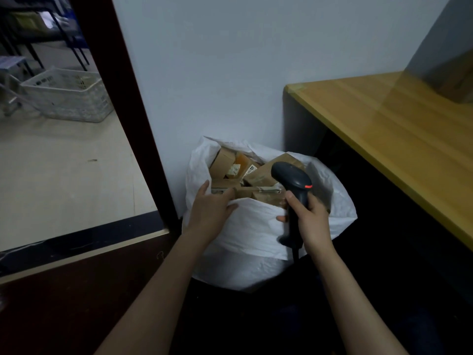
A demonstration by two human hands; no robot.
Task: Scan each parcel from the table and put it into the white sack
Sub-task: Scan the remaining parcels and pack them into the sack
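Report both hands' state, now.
Left hand: at the white sack rim; grip cannot be told.
Right hand: grips the scanner.
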